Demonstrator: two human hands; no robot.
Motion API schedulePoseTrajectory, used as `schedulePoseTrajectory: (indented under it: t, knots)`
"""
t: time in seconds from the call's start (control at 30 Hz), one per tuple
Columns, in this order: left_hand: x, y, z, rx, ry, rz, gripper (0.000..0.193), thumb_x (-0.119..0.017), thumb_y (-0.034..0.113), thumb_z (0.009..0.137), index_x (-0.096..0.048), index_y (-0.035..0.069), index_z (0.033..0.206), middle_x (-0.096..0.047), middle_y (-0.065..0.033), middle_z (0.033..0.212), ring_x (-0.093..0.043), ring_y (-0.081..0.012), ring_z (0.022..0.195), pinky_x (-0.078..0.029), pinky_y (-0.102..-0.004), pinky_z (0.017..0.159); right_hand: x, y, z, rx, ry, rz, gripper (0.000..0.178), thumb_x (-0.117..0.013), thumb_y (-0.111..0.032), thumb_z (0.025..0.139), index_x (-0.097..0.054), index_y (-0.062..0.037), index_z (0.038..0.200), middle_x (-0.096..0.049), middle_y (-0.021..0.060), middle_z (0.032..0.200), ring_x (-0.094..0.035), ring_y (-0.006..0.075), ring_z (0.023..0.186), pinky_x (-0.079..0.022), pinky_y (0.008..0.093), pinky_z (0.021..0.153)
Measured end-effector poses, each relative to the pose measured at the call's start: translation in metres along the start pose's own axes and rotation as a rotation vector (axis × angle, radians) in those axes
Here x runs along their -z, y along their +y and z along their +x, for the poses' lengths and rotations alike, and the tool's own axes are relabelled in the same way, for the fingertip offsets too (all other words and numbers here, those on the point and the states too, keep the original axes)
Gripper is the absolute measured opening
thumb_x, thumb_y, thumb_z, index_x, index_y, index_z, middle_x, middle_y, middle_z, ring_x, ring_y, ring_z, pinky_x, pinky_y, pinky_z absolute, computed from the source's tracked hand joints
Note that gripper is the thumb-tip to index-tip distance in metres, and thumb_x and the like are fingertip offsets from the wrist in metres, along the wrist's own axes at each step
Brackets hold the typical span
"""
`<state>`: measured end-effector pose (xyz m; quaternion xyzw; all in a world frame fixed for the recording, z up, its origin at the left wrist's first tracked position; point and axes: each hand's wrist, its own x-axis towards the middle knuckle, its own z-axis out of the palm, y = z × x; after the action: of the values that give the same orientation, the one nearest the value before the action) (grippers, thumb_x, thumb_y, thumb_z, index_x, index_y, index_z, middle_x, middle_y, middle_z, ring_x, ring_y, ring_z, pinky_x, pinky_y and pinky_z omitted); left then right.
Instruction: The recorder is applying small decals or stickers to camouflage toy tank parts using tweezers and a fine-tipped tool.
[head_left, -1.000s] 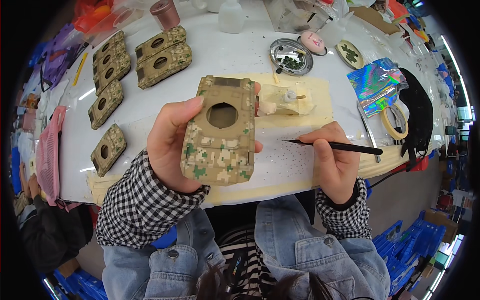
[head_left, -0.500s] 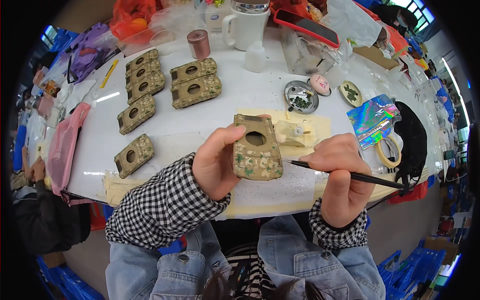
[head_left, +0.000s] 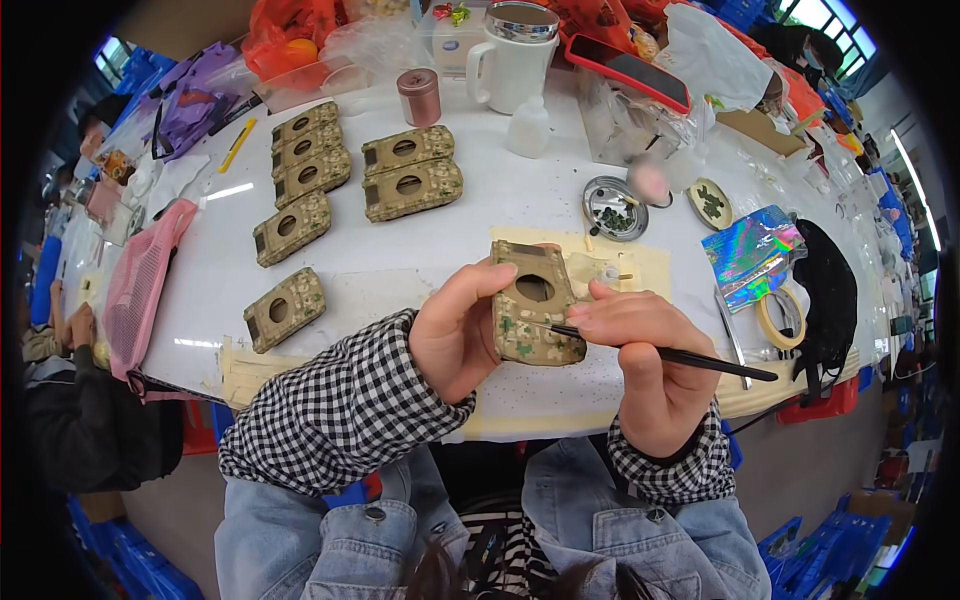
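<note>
My left hand is closed round the left side of a camouflage-painted model tank hull, its thumb on the top near the round hole. The hull is tilted toward me above the table. In my right hand is a slim black tool with a fine pointed tip, pinched between thumb and fingers. Its tip meets or hovers just over the hull's upper face; contact is too small to tell. Whether it is a brush or tweezers does not show. Behind the hull lies a pale block, partly hidden.
Similar hulls stand in groups at left. A round metal tin holds small dark-green pieces; a shallow dish has more. Tape roll, silver tool, white mug, red-cased phone and pink mesh bag lie around.
The black tool's tip has moved left, from beside the hull's right edge onto or over its top. My right hand came closer to the hull. The view has shifted slightly.
</note>
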<state>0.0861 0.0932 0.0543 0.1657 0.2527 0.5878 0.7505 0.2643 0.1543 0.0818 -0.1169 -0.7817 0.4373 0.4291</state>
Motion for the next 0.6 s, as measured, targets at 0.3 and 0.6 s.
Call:
schedulePoseTrajectory:
  t: [0.3,0.6]
  knots:
    - [0.003,-0.0014,0.0011,-0.004,-0.027,-0.022,0.053,-0.039,0.03,0.09,-0.037,0.001,0.134,-0.053,-0.0168,0.123,-0.055,-0.0256,0.111,-0.044,-0.039,0.096,-0.0005,-0.002,0.0033,0.017,-0.033,-0.066,0.015,-0.059,-0.012,0.088,-0.064,-0.0003,0.096,-0.067,0.0094,0.094,-0.063,0.0232,0.088,-0.044,0.0424,0.093]
    - [0.0032,-0.0014,0.0009,-0.001,-0.024,-0.044,0.051,-0.04,0.028,0.09,-0.038,0.002,0.134,-0.053,-0.0159,0.123,-0.055,-0.025,0.11,-0.043,-0.0393,0.097,-0.0012,-0.0019,0.0026,0.026,-0.031,-0.067,0.015,-0.059,-0.011,0.087,-0.064,-0.0001,0.096,-0.067,0.0095,0.093,-0.063,0.0232,0.088,-0.045,0.0427,0.093]
